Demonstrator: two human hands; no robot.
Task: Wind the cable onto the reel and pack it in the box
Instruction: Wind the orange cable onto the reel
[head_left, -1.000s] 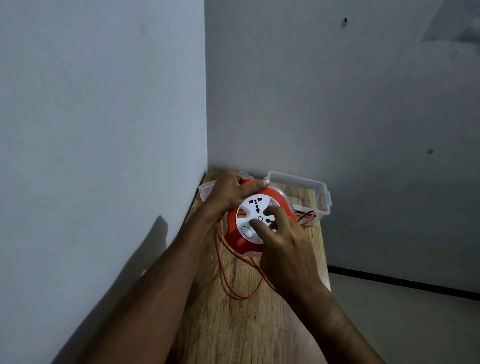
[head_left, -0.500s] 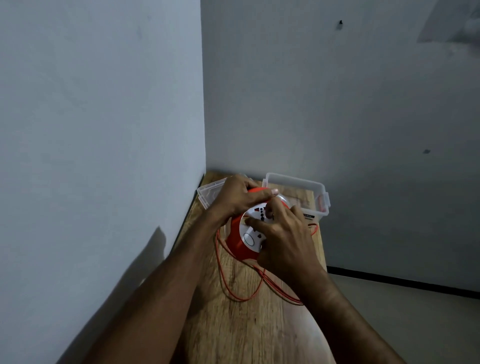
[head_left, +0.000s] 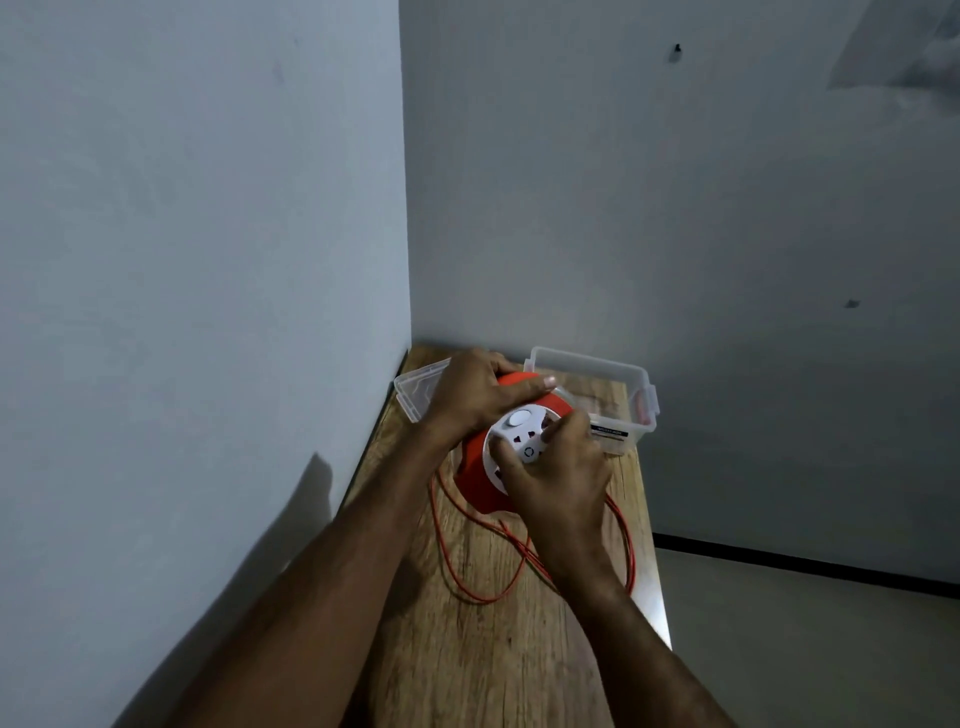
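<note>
Head view: since a second ago the white dial of the reel (head_left: 480, 480) has turned, so winding goes on. Left hand (head_left: 475, 395) grips the smooth orange rim, right hand (head_left: 558, 475) curls on the dial. Thin orange cable (head_left: 441, 540) lies looped on the grainy wooden table (head_left: 467, 665); the clear plastic box (head_left: 597, 364) waits just behind.

Reel's white face (head_left: 519, 441) — rotated, button uppermost
</note>
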